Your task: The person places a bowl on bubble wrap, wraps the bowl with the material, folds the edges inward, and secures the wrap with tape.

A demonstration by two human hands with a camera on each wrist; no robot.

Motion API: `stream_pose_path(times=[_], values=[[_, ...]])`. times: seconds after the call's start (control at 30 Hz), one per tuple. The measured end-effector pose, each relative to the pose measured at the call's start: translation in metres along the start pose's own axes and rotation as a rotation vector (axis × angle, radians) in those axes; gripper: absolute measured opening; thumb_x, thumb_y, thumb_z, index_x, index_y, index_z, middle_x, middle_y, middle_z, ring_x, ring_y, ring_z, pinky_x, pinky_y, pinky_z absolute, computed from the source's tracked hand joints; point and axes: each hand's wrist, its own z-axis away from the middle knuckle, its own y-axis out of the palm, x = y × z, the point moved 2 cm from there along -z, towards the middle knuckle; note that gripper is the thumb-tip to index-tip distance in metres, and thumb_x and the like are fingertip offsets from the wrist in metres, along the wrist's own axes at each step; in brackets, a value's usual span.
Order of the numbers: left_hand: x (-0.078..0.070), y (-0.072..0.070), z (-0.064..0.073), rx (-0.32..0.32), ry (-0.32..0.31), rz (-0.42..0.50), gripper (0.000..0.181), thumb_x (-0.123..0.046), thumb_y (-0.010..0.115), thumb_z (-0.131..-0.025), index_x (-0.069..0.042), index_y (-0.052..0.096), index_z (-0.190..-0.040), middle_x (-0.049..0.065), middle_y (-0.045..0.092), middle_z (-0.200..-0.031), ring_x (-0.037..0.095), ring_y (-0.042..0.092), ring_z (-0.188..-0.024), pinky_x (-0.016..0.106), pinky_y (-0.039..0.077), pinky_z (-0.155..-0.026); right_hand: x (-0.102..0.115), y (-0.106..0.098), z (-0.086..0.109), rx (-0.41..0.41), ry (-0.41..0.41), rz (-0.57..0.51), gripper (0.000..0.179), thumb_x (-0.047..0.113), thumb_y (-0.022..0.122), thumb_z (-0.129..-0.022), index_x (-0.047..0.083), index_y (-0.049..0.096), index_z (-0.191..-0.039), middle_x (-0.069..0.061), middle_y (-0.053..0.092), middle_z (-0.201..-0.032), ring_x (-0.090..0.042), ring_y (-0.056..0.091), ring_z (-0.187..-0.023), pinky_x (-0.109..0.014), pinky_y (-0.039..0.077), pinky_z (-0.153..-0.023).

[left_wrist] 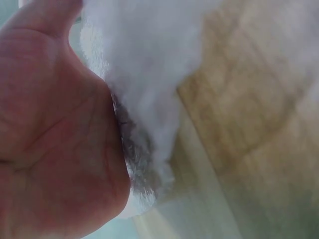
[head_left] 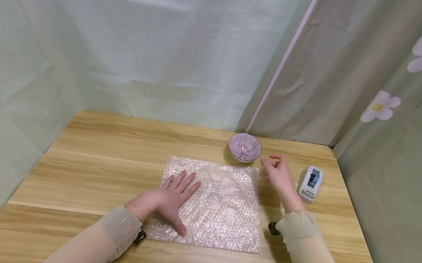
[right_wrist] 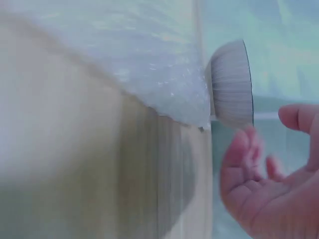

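Observation:
A square sheet of bubble wrap (head_left: 223,211) lies flat on the wooden table. On its left part rests my left hand (head_left: 172,201), fingers spread and straight; the left wrist view shows its palm (left_wrist: 55,134) close up beside the wrap. My right hand (head_left: 280,177) hovers past the sheet's far right corner with loosely bent fingers and nothing in them. Just left of those fingertips stands a small bowl (head_left: 244,147) with purple stripes, upright and apart from the hand. In the right wrist view the bowl (right_wrist: 233,82) appears beyond the fingers.
A white and grey tape dispenser (head_left: 309,184) stands to the right of my right hand. The wooden table (head_left: 109,143) ends at a pale curtain (head_left: 157,49) behind, and more curtain with flower prints hangs along the right side.

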Motion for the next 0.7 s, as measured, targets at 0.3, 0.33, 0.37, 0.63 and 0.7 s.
stream_pose_path(times=[0.3, 0.33, 0.37, 0.63, 0.7], values=[[-0.001, 0.003, -0.004, 0.001, 0.0, -0.022, 0.149, -0.066, 0.092, -0.069, -0.01, -0.001, -0.172, 0.018, -0.023, -0.175, 0.043, -0.025, -0.158, 0.063, -0.012, -0.126, -0.003, 0.012, -0.036, 0.106, 0.202, -0.073, 0.076, 0.034, 0.048, -0.111, 0.007, 0.01, -0.171, -0.024, 0.068, -0.119, -0.014, 0.062, -0.074, -0.028, 0.058, -0.068], [-0.001, 0.004, -0.005, 0.003, -0.001, -0.026, 0.149, -0.067, 0.091, -0.069, -0.011, -0.001, -0.172, 0.017, -0.024, -0.175, 0.043, -0.025, -0.158, 0.063, -0.012, -0.126, -0.003, 0.013, -0.037, 0.109, 0.205, -0.081, 0.074, 0.033, 0.046, -0.111, 0.005, 0.014, -0.171, -0.022, 0.069, -0.116, -0.015, 0.062, -0.075, -0.028, 0.057, -0.068], [-0.001, 0.004, -0.006, 0.002, -0.001, -0.03, 0.15, -0.068, 0.091, -0.069, -0.011, -0.001, -0.172, 0.017, -0.024, -0.175, 0.043, -0.025, -0.158, 0.063, -0.012, -0.126, -0.003, 0.014, -0.039, 0.112, 0.206, -0.093, 0.071, 0.032, 0.045, -0.111, 0.004, 0.017, -0.17, -0.02, 0.07, -0.112, -0.016, 0.062, -0.076, -0.027, 0.057, -0.067], [-0.005, 0.005, -0.008, -0.008, -0.023, -0.059, 0.151, -0.07, 0.091, -0.067, -0.014, -0.001, -0.173, 0.015, -0.023, -0.175, 0.041, -0.025, -0.159, 0.061, -0.011, -0.127, -0.001, 0.027, -0.046, 0.167, 0.239, -0.267, 0.053, 0.016, 0.043, -0.112, 0.003, 0.033, -0.162, -0.014, 0.073, -0.091, -0.011, 0.066, -0.065, -0.024, 0.059, -0.061], [-0.006, 0.004, -0.007, -0.008, -0.025, -0.056, 0.151, -0.069, 0.091, -0.068, -0.013, -0.002, -0.173, 0.016, -0.024, -0.175, 0.041, -0.025, -0.158, 0.062, -0.011, -0.127, -0.001, 0.031, -0.047, 0.178, 0.254, -0.344, 0.049, 0.01, 0.039, -0.111, -0.001, 0.034, -0.158, -0.019, 0.073, -0.091, -0.013, 0.068, -0.063, -0.025, 0.061, -0.061]])
